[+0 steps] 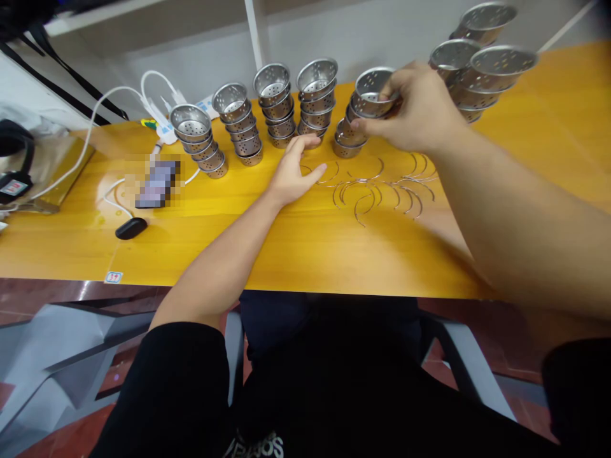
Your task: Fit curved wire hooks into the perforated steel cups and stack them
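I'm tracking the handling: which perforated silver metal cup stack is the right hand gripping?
The fifth perforated silver metal cup stack from the left; only its top cup is in the right hand.

The right grip (417, 107) holds a metal cup (368, 107).

Perforated metal cups (373, 102), stacked mouth-up

Front tabletop (305, 254) passable, cup stacks (245, 130) blocking behind
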The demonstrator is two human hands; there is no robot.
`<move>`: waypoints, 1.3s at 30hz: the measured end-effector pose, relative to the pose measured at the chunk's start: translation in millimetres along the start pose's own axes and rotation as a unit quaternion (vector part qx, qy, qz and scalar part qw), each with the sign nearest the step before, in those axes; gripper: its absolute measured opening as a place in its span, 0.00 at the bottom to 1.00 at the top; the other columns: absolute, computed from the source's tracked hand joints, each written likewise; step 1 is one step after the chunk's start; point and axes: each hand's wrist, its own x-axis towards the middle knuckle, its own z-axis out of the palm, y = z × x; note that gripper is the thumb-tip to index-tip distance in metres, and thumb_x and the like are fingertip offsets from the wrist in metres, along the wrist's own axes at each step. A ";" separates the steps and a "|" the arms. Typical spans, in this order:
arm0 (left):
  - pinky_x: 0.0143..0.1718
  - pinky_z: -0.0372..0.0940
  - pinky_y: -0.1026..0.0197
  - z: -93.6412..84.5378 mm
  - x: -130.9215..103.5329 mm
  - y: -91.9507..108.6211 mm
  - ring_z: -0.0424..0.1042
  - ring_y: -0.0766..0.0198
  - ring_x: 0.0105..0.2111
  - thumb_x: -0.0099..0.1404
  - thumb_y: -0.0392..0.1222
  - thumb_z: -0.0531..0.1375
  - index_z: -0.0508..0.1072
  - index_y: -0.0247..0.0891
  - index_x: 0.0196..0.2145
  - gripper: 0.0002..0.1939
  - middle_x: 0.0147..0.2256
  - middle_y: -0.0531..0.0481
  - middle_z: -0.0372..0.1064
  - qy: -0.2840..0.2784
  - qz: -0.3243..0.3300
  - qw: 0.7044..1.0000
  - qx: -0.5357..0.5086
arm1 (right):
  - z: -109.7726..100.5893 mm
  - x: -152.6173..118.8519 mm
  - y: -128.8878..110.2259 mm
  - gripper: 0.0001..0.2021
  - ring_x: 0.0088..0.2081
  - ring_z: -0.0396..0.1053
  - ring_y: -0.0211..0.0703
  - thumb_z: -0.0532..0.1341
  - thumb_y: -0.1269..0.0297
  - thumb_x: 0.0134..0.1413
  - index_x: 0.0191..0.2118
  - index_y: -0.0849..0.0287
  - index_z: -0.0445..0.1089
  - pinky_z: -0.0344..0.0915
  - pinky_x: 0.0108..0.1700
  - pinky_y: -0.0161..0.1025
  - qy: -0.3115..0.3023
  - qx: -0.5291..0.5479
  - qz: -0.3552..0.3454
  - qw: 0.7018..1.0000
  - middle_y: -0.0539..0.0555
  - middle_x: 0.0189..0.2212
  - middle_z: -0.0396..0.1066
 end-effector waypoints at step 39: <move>0.81 0.78 0.35 -14.3 13.6 -12.1 0.86 0.42 0.69 0.64 0.74 0.88 0.76 0.48 0.64 0.46 0.62 0.43 0.86 0.161 -0.081 0.980 -0.087 | 24.4 -55.1 35.4 0.13 0.68 0.80 0.71 0.84 0.62 0.76 0.54 0.60 0.85 0.74 0.80 0.63 -0.046 -0.102 0.086 0.990 0.75 0.66 0.80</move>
